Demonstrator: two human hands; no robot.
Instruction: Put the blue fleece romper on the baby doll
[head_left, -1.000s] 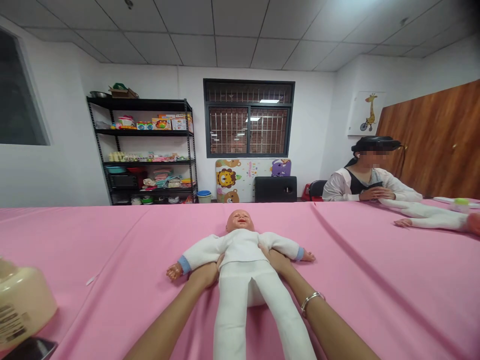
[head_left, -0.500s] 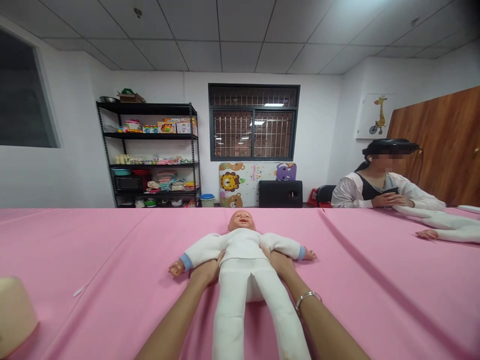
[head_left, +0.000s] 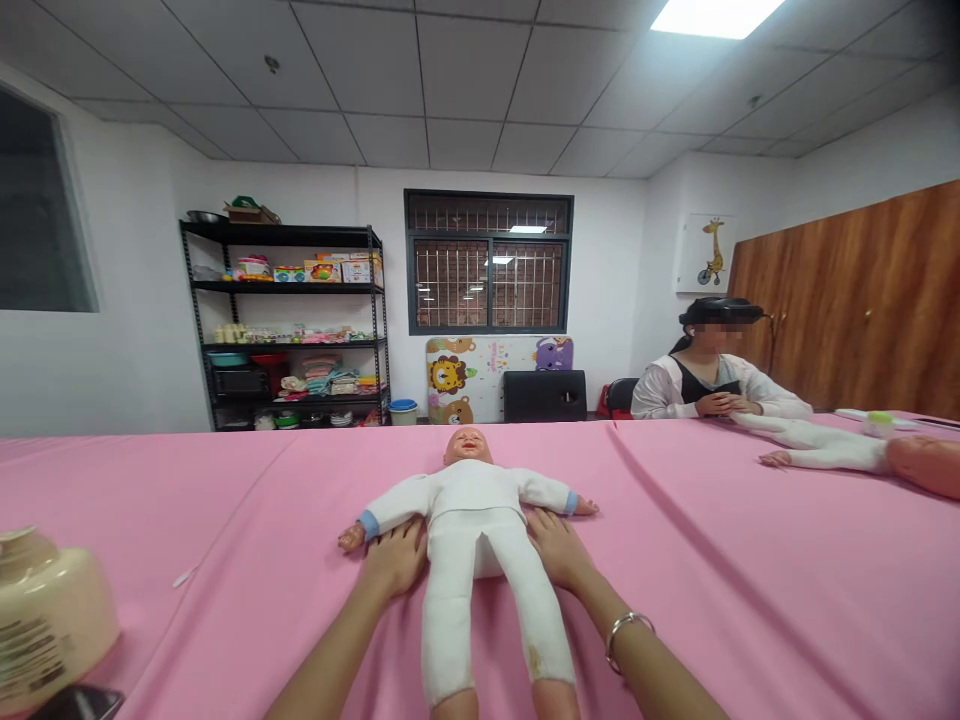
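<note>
A baby doll (head_left: 480,490) with a white cloth body and blue cuffs lies face up on the pink tablecloth (head_left: 247,520), its head toward the far edge and its arms spread. My left hand (head_left: 396,558) rests flat beside the doll's waist, under its outstretched arm, fingers extended. On the other side, my right hand (head_left: 559,548) lies flat by the doll's hip with its fingers stretched out. Neither hand grips anything. A silver bangle (head_left: 628,640) circles my right wrist.
A cream bottle (head_left: 52,615) stands at the near left, a dark object (head_left: 79,703) by its base. At right, a person (head_left: 716,370) wearing a headset sits with hands together near another doll (head_left: 832,445). Behind are a black shelf (head_left: 281,345) and a window.
Both my hands have come away from the doll's sides and now lie flat on the cloth. The view has tilted up and shifted right, showing more of the other doll.
</note>
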